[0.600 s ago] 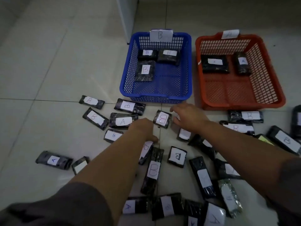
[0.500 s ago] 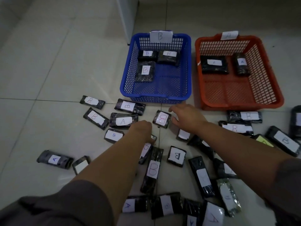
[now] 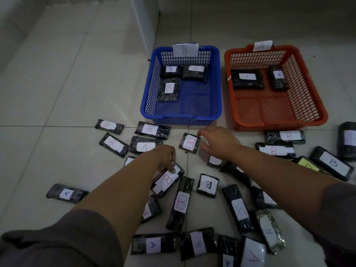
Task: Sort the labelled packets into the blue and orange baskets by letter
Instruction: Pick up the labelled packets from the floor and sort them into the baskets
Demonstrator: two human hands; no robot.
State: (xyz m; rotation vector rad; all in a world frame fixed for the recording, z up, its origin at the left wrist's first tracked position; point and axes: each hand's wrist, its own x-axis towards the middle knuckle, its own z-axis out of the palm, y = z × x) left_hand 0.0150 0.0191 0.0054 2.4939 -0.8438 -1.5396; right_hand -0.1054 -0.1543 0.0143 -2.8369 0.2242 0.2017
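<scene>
Fingers (image 3: 170,166) of the left hand (image 3: 163,157) are curling onto a B packet (image 3: 166,180) on the floor. Right hand (image 3: 217,143) is pinching another small B packet (image 3: 189,143) (thumb and finger at its edges). Done: 3 pkts in the blue basket (image 3: 181,117), 2 in the orange basket (image 3: 279,124). Lots are still lying on the floor.

View: one head camera, wide-angle.
Position: above the floor (image 3: 57,89), over the person's forearms.
Facing: forward and down.
Nearness: arms close at bottom; blue basket (image 3: 181,114) and orange basket (image 3: 277,124) farther, at top.
Shared: no second view.
</scene>
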